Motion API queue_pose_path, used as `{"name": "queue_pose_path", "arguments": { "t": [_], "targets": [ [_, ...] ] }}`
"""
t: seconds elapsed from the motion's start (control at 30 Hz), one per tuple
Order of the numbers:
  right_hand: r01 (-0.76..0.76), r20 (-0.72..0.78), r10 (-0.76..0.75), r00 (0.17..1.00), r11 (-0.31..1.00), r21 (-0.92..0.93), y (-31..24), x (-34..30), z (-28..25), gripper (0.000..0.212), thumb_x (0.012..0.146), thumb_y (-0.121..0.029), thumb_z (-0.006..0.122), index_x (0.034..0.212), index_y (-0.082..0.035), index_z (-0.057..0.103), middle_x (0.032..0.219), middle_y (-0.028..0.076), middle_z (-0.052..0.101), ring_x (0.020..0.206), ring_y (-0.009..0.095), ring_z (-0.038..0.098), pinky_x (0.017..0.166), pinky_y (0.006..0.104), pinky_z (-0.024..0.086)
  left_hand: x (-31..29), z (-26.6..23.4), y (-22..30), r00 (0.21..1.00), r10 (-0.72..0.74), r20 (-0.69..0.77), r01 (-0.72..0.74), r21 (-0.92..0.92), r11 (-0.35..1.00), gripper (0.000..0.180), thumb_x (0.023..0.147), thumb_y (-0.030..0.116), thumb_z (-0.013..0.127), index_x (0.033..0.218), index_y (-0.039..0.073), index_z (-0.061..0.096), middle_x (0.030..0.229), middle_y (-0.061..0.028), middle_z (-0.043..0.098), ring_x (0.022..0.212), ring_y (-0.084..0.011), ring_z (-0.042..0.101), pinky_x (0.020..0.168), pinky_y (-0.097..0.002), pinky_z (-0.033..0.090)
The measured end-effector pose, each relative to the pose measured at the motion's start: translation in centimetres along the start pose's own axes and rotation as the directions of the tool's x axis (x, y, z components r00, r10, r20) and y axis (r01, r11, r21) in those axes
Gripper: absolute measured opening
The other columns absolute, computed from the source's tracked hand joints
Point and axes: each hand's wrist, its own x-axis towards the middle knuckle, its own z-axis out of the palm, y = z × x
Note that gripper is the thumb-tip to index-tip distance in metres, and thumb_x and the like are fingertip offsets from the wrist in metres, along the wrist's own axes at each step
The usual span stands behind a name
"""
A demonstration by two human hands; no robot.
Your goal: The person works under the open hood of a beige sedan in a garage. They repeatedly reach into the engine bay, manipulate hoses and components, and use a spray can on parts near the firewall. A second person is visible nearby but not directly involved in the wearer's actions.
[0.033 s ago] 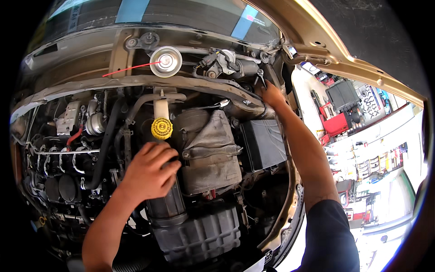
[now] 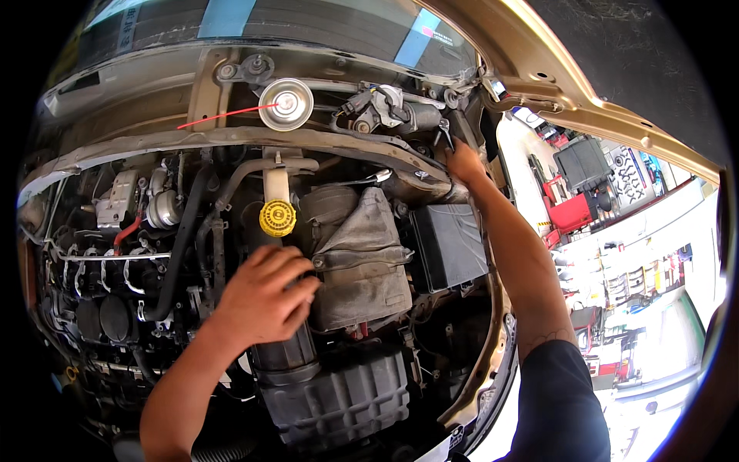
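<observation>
My right hand [image 2: 466, 163] is closed around the handle of a shiny metal ratchet wrench [image 2: 446, 131], beside the wiper motor [image 2: 422, 117] at the far right of the engine bay. Most of the handle is hidden by the fingers. My left hand [image 2: 263, 296] is over the black intake duct [image 2: 286, 350], its fingers loosely bent and a little apart. I see nothing in it; whether it touches the duct, I cannot tell. Just beyond its fingertips is a yellow reservoir cap [image 2: 278, 219].
A spray can [image 2: 286, 105] with a thin red straw stands behind the metal crossbar [image 2: 231, 137]. Right of the fabric-wrapped part [image 2: 362, 269] sits a black box [image 2: 453, 246]. The raised hood [image 2: 585, 85] hangs at upper right. Tool cases [image 2: 581, 162] lie beyond the fender.
My left hand has shifted slightly to the right over the duct. The right hand keeps its grip on the ratchet wrench in nearly the same place.
</observation>
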Motion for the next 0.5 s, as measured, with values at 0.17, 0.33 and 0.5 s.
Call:
{"name": "queue_pose_path", "arguments": {
  "t": [0.17, 0.33, 0.5],
  "targets": [
    [-0.085, -0.108, 0.087, 0.99, 0.996, 0.022, -0.6, -1.1, -0.6, 0.04, 0.099, -0.03, 0.052, 0.131, -0.007, 0.059, 0.115, 0.029, 0.067, 0.111, 0.047, 0.063, 0.096, 0.0559, 0.049, 2.0, 5.2, 2.1, 0.989, -0.072, 0.128, 0.074, -0.013, 0.997, 0.032, 0.089, 0.035, 0.069, 0.096, 0.004, 0.071, 0.098, -0.0112, 0.065, 0.1, -0.0307, 0.061, 0.089, -0.0466, 0.049],
    [0.028, -0.123, -0.028, 0.992, 1.0, 0.003, 1.2, -0.8, -2.2, 0.043, 0.099, -0.029, 0.053, 0.135, -0.006, 0.056, 0.114, 0.03, 0.068, 0.108, 0.046, 0.064, 0.097, 0.0543, 0.049, 5.5, 8.1, 2.9, 0.954, -0.235, 0.186, 0.211, 0.141, 0.967, 0.038, 0.091, 0.041, 0.065, 0.092, 0.004, 0.072, 0.088, -0.0113, 0.063, 0.098, -0.0286, 0.059, 0.088, -0.0438, 0.046],
    [0.079, -0.071, -0.082, 0.994, 0.996, -0.039, 3.7, -0.9, -0.9, 0.047, 0.1, -0.032, 0.053, 0.141, -0.01, 0.053, 0.114, 0.03, 0.067, 0.109, 0.047, 0.063, 0.097, 0.0542, 0.048, 8.7, 12.5, 1.9, 0.966, -0.259, 0.025, 0.249, 0.201, 0.948, 0.032, 0.088, 0.035, 0.066, 0.086, 0.004, 0.072, 0.089, -0.0107, 0.064, 0.098, -0.0282, 0.058, 0.092, -0.0477, 0.042]
  ]
}}
